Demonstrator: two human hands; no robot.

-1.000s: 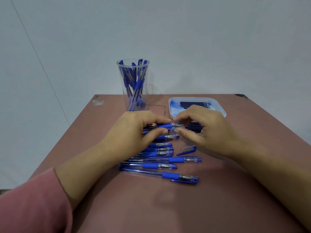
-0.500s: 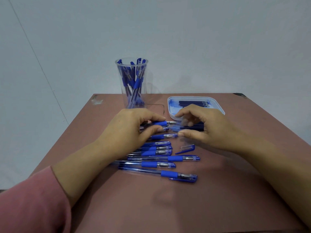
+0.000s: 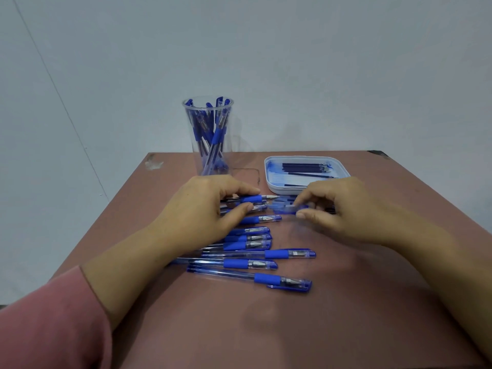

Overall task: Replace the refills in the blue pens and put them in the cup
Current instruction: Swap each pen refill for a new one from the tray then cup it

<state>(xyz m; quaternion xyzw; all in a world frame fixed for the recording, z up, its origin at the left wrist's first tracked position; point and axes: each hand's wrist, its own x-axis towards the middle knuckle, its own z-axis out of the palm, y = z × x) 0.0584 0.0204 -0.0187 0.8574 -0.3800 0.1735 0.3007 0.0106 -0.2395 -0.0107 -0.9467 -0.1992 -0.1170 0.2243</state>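
Just in front of the tall clear plastic cup, my left hand grips an uncapped blue pen with a clear barrel and blue rubber grip. My thumb and fingers curl round it, and it lies level with its metal tip pointing to the right. Opposite it, in front and to the right of the cup, my right hand pinches a small translucent blue pen cap between thumb and forefinger. The cap is blurred and sits just beyond the pen's tip, not on it. The cup itself stands upright at the far edge of the reddish-brown tabletop, holding a bunch of blue pens that lean against its wall. Right of the cup lies a shallow white plastic tray with rounded corners, with thin dark refills lying lengthwise inside it. Nearer to me than the cup, a row of capped blue pens lies side by side on the tabletop, their caps to the right, several partly hidden under my left hand. A pink sleeve covers my left forearm.
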